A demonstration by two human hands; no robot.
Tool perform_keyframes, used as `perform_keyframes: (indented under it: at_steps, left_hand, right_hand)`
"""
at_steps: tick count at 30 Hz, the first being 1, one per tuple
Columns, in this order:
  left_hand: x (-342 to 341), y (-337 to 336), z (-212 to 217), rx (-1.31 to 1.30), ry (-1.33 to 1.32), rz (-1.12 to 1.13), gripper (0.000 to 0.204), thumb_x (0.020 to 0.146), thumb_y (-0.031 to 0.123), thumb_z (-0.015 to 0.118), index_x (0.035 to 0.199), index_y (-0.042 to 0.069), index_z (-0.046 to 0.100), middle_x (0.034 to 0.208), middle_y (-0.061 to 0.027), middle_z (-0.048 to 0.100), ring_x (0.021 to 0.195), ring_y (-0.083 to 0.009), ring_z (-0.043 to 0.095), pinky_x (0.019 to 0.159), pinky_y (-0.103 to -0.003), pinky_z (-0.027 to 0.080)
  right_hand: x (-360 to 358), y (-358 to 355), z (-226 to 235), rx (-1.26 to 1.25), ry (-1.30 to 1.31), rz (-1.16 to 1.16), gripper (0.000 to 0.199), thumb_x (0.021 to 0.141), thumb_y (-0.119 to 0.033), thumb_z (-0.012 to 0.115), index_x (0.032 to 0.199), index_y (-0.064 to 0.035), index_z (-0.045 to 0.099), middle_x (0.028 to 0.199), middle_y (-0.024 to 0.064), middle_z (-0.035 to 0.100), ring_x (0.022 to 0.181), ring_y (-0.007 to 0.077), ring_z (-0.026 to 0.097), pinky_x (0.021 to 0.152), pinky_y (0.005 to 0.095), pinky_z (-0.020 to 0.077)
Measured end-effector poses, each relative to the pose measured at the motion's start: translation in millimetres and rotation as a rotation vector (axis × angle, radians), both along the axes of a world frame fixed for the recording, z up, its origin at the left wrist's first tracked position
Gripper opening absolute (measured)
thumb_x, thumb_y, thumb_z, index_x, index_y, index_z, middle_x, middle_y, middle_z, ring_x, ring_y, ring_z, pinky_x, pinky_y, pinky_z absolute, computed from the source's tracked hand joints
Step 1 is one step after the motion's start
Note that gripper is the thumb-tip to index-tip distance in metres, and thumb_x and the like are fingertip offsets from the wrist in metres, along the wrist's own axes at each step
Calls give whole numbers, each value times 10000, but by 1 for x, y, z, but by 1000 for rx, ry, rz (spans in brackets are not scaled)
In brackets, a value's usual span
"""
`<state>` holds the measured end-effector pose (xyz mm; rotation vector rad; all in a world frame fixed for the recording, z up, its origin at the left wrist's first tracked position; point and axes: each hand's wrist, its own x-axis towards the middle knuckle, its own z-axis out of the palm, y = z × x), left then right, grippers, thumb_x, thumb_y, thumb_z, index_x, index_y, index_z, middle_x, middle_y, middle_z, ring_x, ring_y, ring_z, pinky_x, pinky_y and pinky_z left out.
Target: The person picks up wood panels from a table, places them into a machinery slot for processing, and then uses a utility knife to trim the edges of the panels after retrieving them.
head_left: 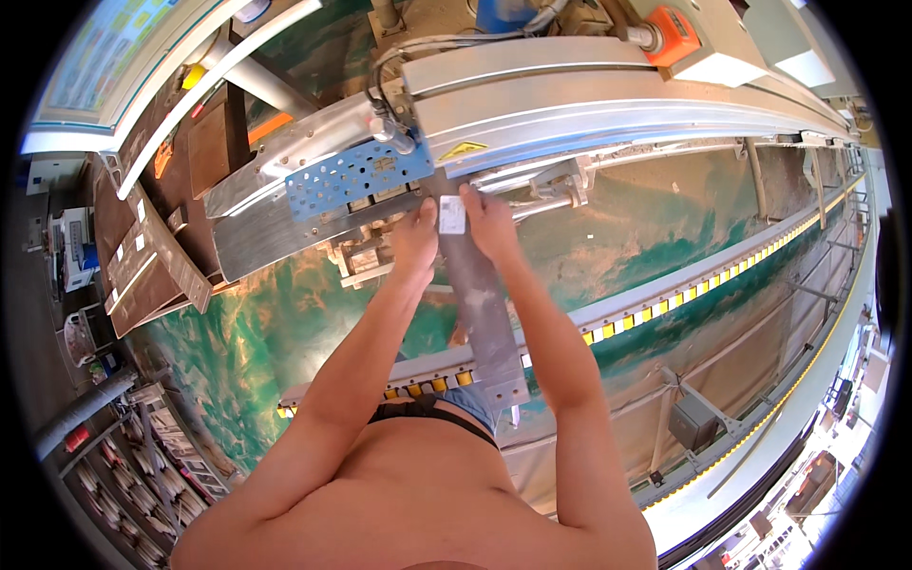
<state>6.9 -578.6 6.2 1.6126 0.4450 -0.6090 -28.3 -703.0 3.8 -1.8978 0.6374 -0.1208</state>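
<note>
A long, flat grey plank runs from the machine toward my waist, its near end above the roller rail. A white label sits on its far part. My left hand grips the plank's left edge, thumb up along the side and fingers mostly hidden. On the opposite edge my right hand is closed the same way, close to the label. Just beyond both hands, the plank's far end meets the machine beside a blue perforated plate. I cannot tell whether it rests on the machine there.
A long metal machine beam crosses the far side, with an orange part at its right. A rail with yellow rollers passes near my waist. Brown panels stand at left, and a grey box hangs at lower right.
</note>
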Motion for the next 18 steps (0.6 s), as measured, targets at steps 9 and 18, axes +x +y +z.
perform_keyframes:
  at_steps: [9,18]
  left_hand:
    - [-13,-80,-2,52,-177,-46,360,932,276,508,919,-57,646,830,-145,653,745,-193,576,702,-350,438]
    - [29,-124,-13,75,162,-441,358,914,348,550,997,1,564,846,-89,597,681,-188,557,560,-335,476]
  right_hand:
    - [-12,-79,-16,65,84,-20,603,868,-542,486,857,34,664,738,196,639,704,306,607,681,371,460]
    - [-44,-130,61,-509,84,-270,433,882,-439,473,1044,-71,635,994,190,645,924,374,607,810,432,471]
